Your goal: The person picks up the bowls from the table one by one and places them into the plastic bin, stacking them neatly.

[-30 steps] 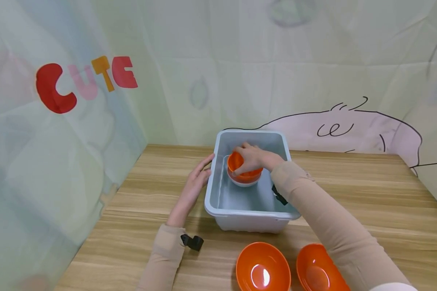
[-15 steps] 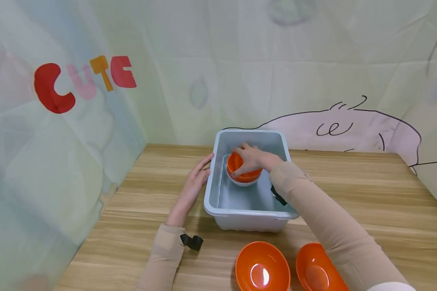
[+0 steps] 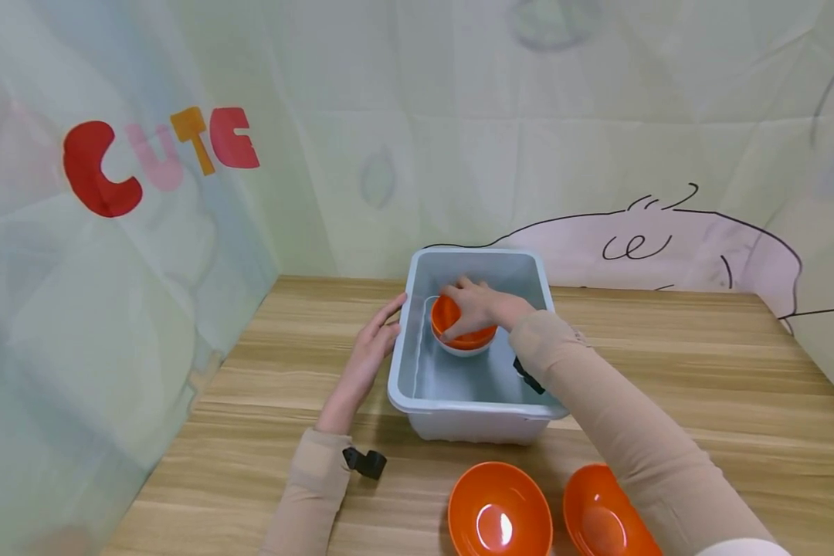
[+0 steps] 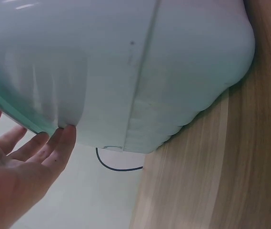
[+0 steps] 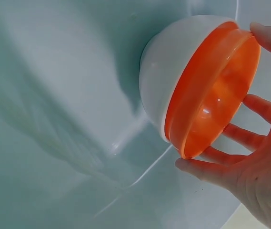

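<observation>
Inside a pale blue plastic bin, my right hand grips the rim of an orange bowl, thumb and fingers spread around its edge. That bowl sits nested in another bowl, white outside and orange inside, which stands on the bin floor toward the back left. In the right wrist view a band of the orange bowl shows above the lower bowl's rim. My left hand rests against the bin's left side, its fairly straight fingertips touching the wall just under the rim, as the left wrist view shows.
Two more orange bowls stand on the wooden table in front of the bin: one round bowl and, to its right, another bowl partly covered by my right sleeve. A printed fabric backdrop rises behind and at the left.
My right hand has sunk very slightly with the orange bowl, which sits a little deeper in the lower bowl. My left hand stays at the bin's side.
</observation>
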`<state>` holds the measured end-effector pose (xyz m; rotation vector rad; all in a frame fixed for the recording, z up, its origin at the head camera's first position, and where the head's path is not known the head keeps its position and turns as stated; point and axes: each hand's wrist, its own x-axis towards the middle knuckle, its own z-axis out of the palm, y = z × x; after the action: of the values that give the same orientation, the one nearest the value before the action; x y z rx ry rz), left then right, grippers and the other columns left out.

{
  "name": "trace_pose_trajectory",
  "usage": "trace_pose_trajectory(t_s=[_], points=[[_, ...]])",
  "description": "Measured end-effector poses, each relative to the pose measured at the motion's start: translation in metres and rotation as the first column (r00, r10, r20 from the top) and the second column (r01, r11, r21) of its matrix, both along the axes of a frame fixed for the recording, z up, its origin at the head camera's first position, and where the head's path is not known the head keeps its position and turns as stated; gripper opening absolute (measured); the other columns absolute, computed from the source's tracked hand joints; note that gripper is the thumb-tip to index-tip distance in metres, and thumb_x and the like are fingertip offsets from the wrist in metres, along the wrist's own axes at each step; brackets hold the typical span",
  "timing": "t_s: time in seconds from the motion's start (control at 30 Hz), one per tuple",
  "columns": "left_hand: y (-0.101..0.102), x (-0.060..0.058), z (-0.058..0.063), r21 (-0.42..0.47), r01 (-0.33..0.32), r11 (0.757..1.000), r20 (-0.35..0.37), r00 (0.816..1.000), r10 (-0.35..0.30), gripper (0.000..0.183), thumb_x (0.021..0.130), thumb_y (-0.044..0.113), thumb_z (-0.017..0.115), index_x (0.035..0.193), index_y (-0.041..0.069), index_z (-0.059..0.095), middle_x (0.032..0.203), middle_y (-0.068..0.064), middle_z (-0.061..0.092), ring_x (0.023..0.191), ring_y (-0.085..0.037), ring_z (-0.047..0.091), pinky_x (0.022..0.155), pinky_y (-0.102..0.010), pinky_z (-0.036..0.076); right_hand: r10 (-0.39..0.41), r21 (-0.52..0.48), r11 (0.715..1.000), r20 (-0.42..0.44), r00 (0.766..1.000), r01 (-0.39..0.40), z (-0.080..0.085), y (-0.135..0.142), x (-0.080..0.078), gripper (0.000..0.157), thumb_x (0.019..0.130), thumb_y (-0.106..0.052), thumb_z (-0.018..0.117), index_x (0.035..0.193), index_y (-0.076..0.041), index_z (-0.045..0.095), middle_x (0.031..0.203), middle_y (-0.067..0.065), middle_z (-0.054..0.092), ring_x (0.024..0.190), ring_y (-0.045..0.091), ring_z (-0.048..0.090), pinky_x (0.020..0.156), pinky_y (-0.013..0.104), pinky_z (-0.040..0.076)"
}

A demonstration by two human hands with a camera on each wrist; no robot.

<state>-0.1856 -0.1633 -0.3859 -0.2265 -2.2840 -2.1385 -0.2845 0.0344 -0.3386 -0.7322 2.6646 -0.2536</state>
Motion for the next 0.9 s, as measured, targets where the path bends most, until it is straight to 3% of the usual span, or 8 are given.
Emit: trace_pose_trajectory(t_s=[0.9], points=[[0.0004, -0.0002, -0.0004, 0.025, 0.006, 1.000, -0.002, 1.000, -0.006, 0.049, 0.098, 0.017, 0.039, 0.146, 0.022, 0.041, 0.149, -0.008, 0.043, 0.131, -0.030, 0.049, 0.109, -0.048, 0.037, 0.007, 0.047, 0.999, 0.024, 1.000, -0.008, -0.0023, -0.0027, 0.0014, 0.084, 0.079, -0.051, 0.070, 0.150, -0.027, 0.030, 0.149, 0.008, 0.027, 0.129, 0.033, 0.032, 0.095, 0.045, 0.047]])
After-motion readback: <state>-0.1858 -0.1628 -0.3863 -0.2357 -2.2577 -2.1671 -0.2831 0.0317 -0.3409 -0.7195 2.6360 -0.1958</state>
